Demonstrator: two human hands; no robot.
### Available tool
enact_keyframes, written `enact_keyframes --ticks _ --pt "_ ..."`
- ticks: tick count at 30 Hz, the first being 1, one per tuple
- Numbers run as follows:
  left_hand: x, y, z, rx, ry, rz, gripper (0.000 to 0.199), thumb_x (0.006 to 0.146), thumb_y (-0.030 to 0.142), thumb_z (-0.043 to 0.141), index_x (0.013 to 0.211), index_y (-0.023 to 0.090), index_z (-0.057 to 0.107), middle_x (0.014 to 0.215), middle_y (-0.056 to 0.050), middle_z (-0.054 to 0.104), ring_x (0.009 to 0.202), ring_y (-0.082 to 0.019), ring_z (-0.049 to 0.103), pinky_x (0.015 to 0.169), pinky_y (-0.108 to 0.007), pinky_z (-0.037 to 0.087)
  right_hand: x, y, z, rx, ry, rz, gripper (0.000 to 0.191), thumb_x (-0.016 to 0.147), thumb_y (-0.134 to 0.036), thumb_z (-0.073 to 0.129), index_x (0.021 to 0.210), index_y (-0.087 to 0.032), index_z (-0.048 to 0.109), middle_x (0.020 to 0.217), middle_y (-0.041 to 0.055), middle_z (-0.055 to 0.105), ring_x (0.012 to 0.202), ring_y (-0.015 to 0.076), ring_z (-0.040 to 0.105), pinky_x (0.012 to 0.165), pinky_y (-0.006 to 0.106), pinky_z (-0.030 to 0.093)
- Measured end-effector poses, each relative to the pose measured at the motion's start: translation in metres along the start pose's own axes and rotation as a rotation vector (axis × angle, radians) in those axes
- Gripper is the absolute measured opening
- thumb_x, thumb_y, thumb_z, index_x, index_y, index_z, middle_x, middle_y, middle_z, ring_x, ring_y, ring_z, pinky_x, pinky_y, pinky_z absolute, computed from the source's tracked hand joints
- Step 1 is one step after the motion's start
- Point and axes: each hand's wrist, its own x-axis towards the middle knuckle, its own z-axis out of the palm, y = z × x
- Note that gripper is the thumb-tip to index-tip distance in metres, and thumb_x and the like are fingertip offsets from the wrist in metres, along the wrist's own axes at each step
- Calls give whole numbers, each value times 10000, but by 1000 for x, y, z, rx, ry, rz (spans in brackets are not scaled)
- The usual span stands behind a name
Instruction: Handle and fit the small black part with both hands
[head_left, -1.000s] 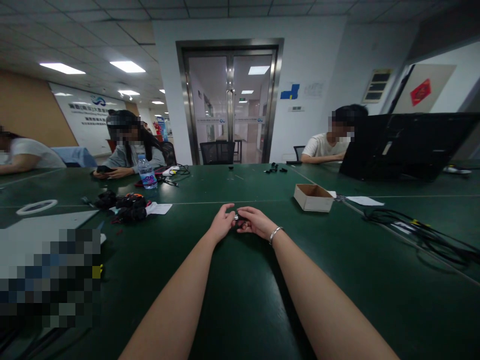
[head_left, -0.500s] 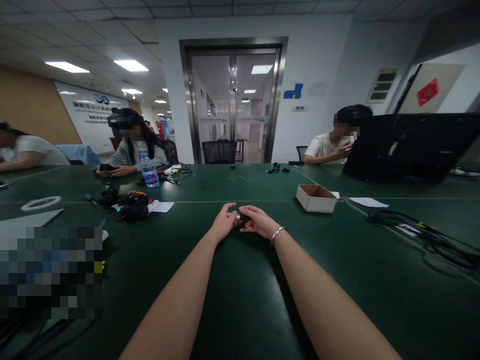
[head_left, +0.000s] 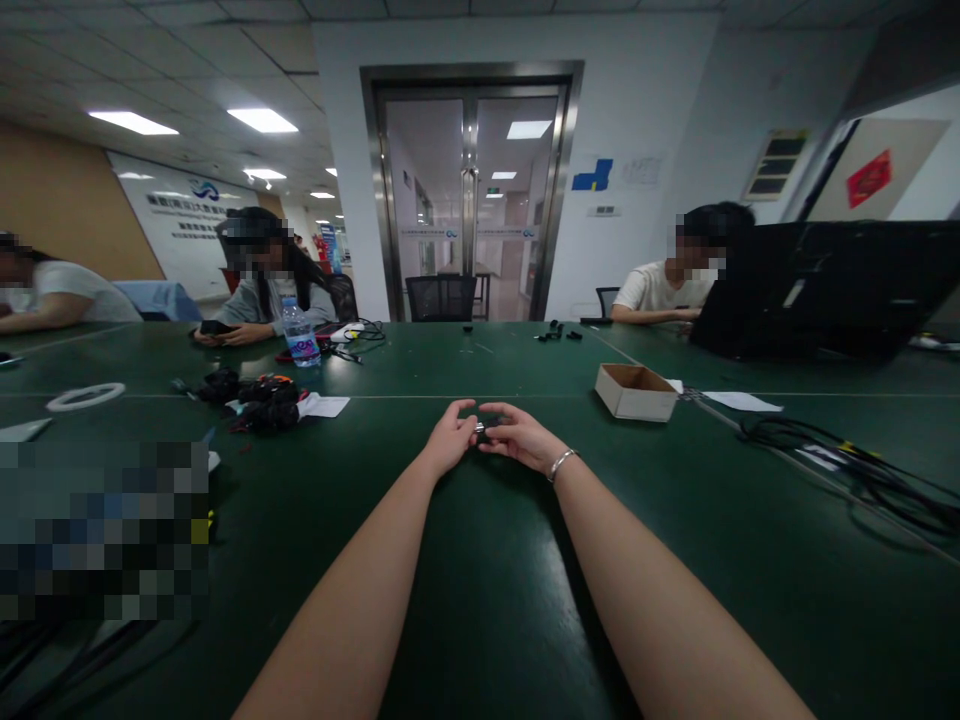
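Between my hands, above the green table (head_left: pixel 480 560), is a small dark object with a shiny metal end (head_left: pixel 480 428). My left hand (head_left: pixel 450 440) is closed at the metal end, thumb and fingers bent round it. From the other side my right hand (head_left: pixel 521 437), with a silver bracelet at the wrist, pinches the dark part. Fingers hide much of the object, so its exact kind cannot be made out.
An open cardboard box (head_left: pixel 636 392) stands right of my hands. Black cables (head_left: pixel 862 465) lie further right. At left are a black bundle (head_left: pixel 262 398), a white ring (head_left: pixel 86 397) and a bottle (head_left: pixel 301 335). Several people sit across the table, one behind a black monitor (head_left: pixel 832 290).
My hands have shifted slightly, and the fingers of my right hand have changed their pose a little around the small object. The person at the right has lowered a hand from near the face.
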Motion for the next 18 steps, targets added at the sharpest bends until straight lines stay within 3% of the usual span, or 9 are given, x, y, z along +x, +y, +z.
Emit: enact_keyframes --ticks 2,6,9,18 --pt "0 0 0 -2 3 -2 397 896 224 442 1284 150 405 564 57 481 412 -59 385 461 -175 329 0 0 1 8 12 6 449 718 38 663 1092 -170 527 739 -18 597 599 96 625 712 307 603" --pt "-2 2 0 5 -1 12 392 893 223 442 1277 147 410 555 62 472 415 -63 390 464 -176 334 0 -1 5 -28 41 34 189 864 -145 619 1033 -150 534 736 23 621 514 85 578 675 348 609" --pt "-2 3 0 5 3 19 399 894 228 436 1281 136 403 549 64 472 409 -64 384 465 -177 338 2 0 7 -66 53 49 102 909 -169 560 1006 -140 546 706 28 613 505 88 564 634 336 610" --pt "0 -1 0 8 -10 22 401 891 229 449 1279 141 404 554 62 477 408 -60 387 447 -168 319 0 -1 6 -29 52 19 254 819 -27 576 1035 -156 547 681 -8 593 540 88 575 684 338 607"
